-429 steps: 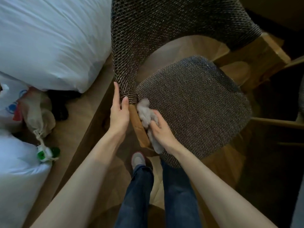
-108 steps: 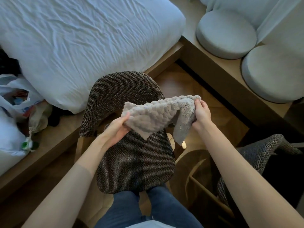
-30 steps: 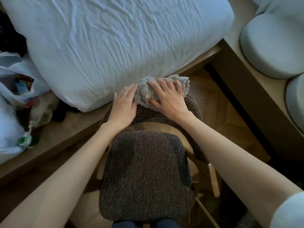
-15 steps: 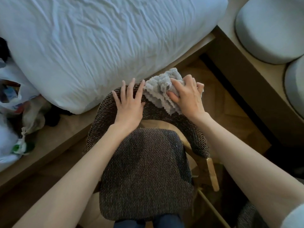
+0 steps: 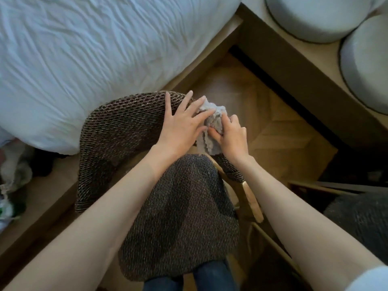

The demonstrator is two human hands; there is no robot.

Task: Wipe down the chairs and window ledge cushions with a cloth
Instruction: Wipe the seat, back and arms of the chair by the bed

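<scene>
the right hand (image 5: 231, 138) is curled round the bunched grey cloth (image 5: 213, 119), its fingers dug into the folds, and presses it against the right end of the chair (image 5: 126, 131) backrest. the left hand (image 5: 180, 127) lies spread and flat on the top of the backrest, fingers straight, the tips resting on the near edge of the cloth.

half a second ago the cloth sat higher, on the crest of the backrest, with the left hand clear to the left of it. now the cloth is down the right curve and the left hand has slid over beside it. i judge that the top of the backrest is mostly covered and the wipe is working towards the arm end. the seat (image 5: 178, 211) looks not yet reached in this pass.

the round cushions (image 5: 310, 19) on the window ledge (image 5: 324, 53) are untouched and cut off by the frame. the right fingertips are buried in the cloth. a second chair (image 5: 361, 219) at lower right is dim and only partly in view. the clutter at the left edge, below the bed (image 5: 84, 49), is too blurred to name.
</scene>
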